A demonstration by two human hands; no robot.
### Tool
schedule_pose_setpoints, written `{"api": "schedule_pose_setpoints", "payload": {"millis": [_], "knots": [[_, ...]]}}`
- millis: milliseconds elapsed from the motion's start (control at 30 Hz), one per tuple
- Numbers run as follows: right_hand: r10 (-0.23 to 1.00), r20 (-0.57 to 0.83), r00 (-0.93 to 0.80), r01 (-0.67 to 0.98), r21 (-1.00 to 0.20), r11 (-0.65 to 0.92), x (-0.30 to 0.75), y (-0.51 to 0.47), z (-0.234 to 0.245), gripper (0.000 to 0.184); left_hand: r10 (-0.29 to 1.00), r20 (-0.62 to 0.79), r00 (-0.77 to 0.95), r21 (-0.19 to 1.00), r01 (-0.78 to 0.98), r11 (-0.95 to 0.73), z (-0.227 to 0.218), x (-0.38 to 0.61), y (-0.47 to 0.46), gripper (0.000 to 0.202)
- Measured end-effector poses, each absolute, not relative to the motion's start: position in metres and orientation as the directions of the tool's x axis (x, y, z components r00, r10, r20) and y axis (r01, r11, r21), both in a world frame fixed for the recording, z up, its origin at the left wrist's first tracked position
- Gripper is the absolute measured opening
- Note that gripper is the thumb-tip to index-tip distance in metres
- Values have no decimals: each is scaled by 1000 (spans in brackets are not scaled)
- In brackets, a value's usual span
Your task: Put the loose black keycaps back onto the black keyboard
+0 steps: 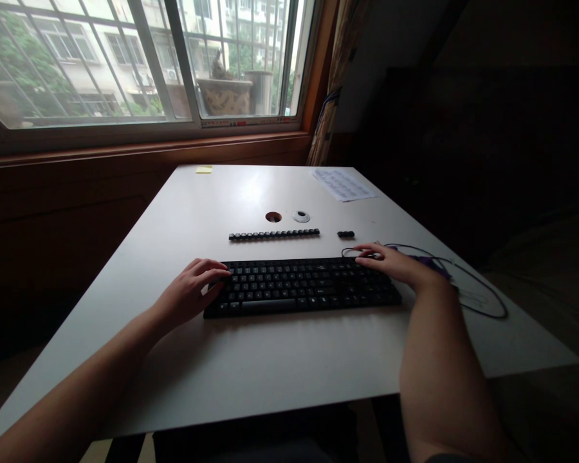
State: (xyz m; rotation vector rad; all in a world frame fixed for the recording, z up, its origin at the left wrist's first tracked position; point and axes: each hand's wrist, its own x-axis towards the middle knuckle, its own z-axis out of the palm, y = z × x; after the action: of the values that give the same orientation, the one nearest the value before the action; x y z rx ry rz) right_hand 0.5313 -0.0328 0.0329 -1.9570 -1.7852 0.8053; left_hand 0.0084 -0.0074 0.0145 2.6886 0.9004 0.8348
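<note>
A black keyboard (pixel 289 286) lies across the white desk in front of me. My left hand (pixel 200 283) is closed around its left end, fingers curled over the upper left corner and thumb lower along the side. At the far right edge, my right hand (pixel 388 262) grips the keyboard with the thumb over the top and the fingers along the back; part of that grip is hidden. Beyond the keyboard, a long row of loose black keycaps (pixel 274 235) is lined up. A shorter row of keycaps (pixel 346 235) sits to its right.
A black cable (pixel 482 289) loops on the right beside a purple item (pixel 429 262), partly behind my right arm. Farther back are a round desk hole (pixel 273 217), a white ring-shaped cover (pixel 301 217), printed sheets (pixel 345 184) and yellow sticky notes (pixel 204 169). A barred window stands behind.
</note>
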Motion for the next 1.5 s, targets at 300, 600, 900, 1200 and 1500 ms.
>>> {"api": "schedule_pose_setpoints", "payload": {"millis": [300, 600, 900, 1200, 1500], "knots": [[992, -37, 121, 817, -564, -120, 533, -27, 28, 47, 604, 442, 663, 320, 513, -797, 15, 8, -8, 23], [932, 361, 10, 953, -286, 100, 508, 12, 4, 46, 601, 446, 663, 325, 506, -799, 12, 7, -6, 24], [954, 299, 7, 968, -239, 68, 516, 23, -16, 50, 601, 440, 667, 327, 505, -799, 13, 7, -7, 24], [926, 371, -73, 925, -322, 202, 512, 19, -2, 47, 599, 458, 657, 338, 495, -801, 15, 9, -8, 23], [936, 339, -95, 967, -192, 168, 513, 24, -7, 33, 593, 454, 665, 327, 495, -805, 14, 9, -8, 23]]}}
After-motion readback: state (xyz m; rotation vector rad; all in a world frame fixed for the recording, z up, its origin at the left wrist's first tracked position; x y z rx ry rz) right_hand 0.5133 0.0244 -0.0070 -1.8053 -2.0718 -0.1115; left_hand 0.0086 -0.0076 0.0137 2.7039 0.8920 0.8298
